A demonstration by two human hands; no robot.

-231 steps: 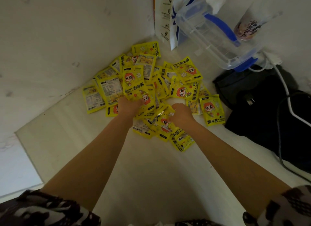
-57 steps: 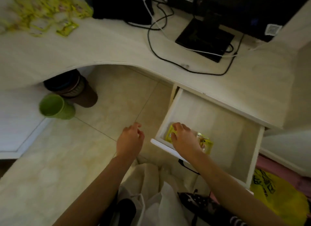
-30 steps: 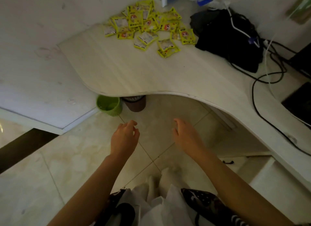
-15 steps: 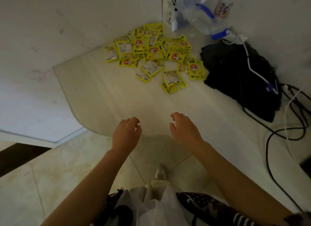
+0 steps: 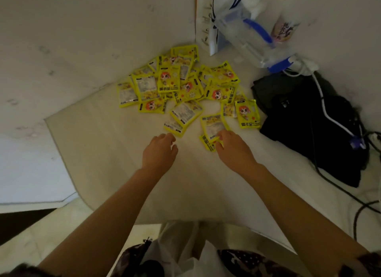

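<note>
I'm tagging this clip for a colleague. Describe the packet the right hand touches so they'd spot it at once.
On the pale desk, a heap of yellow packets fills the wall corner. The target packet lies at the heap's near edge, under the right hand. Unlike its neighbours, it is nearest the person, partly under a label-side-up packet.

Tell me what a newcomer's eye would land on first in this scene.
The heap of bright yellow packets in the far corner of the desk stands out against the pale surface. Next come two bare hands: the right hand touches the nearest packet at the heap's front edge, and the left hand, loosely curled, holds nothing just short of the heap. A black bag lies right of the heap.
</note>
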